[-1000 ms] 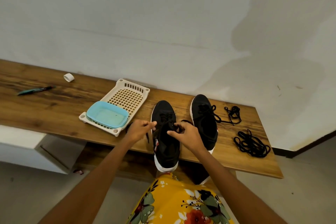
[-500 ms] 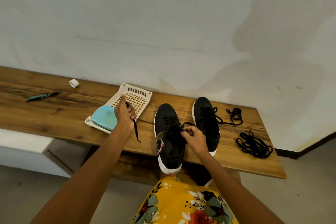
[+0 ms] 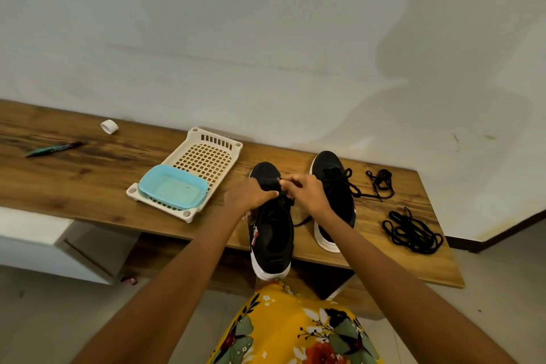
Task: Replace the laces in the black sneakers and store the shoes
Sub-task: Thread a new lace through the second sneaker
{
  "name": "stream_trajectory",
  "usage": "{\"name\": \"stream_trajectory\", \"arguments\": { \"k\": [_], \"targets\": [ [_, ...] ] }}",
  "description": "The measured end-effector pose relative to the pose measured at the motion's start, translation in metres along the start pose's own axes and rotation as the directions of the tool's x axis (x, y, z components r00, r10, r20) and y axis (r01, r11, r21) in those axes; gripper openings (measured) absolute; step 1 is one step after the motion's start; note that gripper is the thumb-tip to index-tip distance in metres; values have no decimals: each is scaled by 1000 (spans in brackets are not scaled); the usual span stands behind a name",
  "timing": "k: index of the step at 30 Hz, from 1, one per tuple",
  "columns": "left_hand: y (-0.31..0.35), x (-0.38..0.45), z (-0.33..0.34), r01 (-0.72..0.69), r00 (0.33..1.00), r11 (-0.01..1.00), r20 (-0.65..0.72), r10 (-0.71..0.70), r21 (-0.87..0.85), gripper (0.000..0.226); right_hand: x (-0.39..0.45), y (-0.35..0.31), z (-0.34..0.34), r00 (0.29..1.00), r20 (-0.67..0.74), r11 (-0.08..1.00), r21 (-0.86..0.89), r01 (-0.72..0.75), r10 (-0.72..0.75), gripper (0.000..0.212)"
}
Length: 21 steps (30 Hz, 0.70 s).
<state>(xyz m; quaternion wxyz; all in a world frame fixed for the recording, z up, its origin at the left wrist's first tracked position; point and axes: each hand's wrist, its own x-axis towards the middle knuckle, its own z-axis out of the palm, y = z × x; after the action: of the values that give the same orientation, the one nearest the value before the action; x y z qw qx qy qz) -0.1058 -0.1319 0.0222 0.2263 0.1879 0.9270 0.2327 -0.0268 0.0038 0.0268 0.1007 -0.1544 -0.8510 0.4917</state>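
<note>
Both hands sit over the near sneaker [image 3: 273,227], which lies on the front edge of the wood surface [image 3: 88,183], toe to the wall, white heel hanging slightly past the edge. Left hand [image 3: 249,196] rests on the sneaker's left side, fingers curled, thumb and forefinger pinched together near the eyelets; right hand [image 3: 308,193] is just beside it, fingertips also pinched at the lace area. What they pinch looks like a thin black lace (too dark against the shoe to be sure). A short lace end [image 3: 301,221] trails out on the surface between the two shoes. Second sneaker [image 3: 334,183] stands just right of the first, partly behind the right wrist, laced, its loose lace running right to a small tangle [image 3: 381,183]. Nearer and further right lies a bigger pile of black laces [image 3: 412,232], apart from both shoes. Left of the shoes: cream lattice tray [image 3: 206,154] with a blue tub [image 3: 172,188] in its near end. Far left, a green pen [image 3: 54,148] and a small white ring [image 3: 109,126], well apart from the shoes. Yellow floral cloth [image 3: 295,331] at bottom centre.
</note>
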Motion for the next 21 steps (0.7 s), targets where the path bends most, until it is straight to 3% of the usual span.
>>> {"name": "stream_trajectory", "arguments": {
  "k": [6,11,15,21],
  "targets": [
    [-9,8,-15,96,983,983,168,-69,-158,28,16,-14,14,964,249,889,-417,191,-91,18],
    [-24,-7,-20,331,916,763,383,-119,-555,11,12,-16,26,951,304,799,-558,222,-52,15],
    [-30,-16,-12,350,920,703,369,-132,-619,16,11,-20,34,947,317,714,-653,252,-44,16],
    [-29,-20,-9,292,944,733,309,-116,-614,27,8,-15,41,964,261,732,-648,210,-46,14]
  ]
}}
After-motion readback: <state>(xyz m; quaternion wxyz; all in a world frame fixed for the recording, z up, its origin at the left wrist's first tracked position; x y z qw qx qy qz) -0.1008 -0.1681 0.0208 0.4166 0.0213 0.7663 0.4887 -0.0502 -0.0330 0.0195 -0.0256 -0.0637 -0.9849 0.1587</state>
